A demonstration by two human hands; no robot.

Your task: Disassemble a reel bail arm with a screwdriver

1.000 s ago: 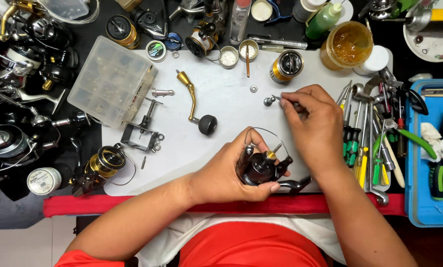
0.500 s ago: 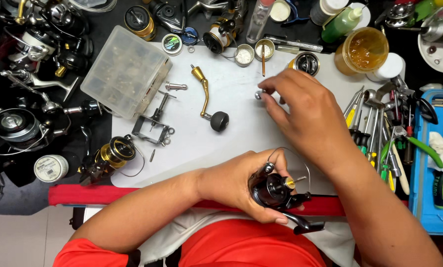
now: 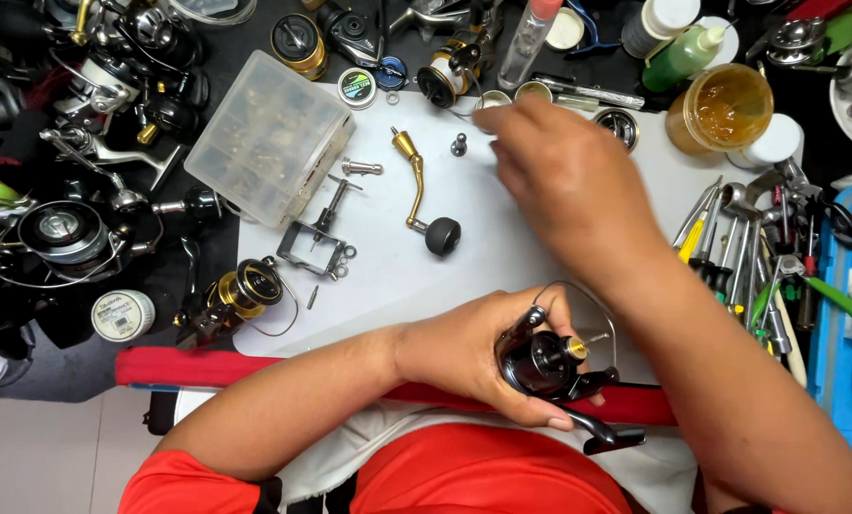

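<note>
My left hand [image 3: 473, 357] grips a black fishing reel body [image 3: 545, 364] with a gold shaft end, held at the near edge of the white work mat [image 3: 388, 276]. My right hand [image 3: 564, 176] reaches to the far side of the mat, fingertips pinched near two small round metal caps [image 3: 492, 99]; whether it holds anything is hidden. A small dark knob-shaped part [image 3: 459, 145] stands just left of the fingers. A gold reel handle with a black knob [image 3: 421, 195] lies mid-mat.
A clear plastic parts box [image 3: 272, 135] sits at the mat's left. A jar of amber grease [image 3: 721, 103] and bottles stand at the back right. Screwdrivers and pliers [image 3: 749, 257] lie right, many reels [image 3: 64, 228] left. A gold spool [image 3: 250, 286] rests near left.
My right hand moved from the mat's right side up and left to the small caps at the back. The left hand keeps hold of the reel body.
</note>
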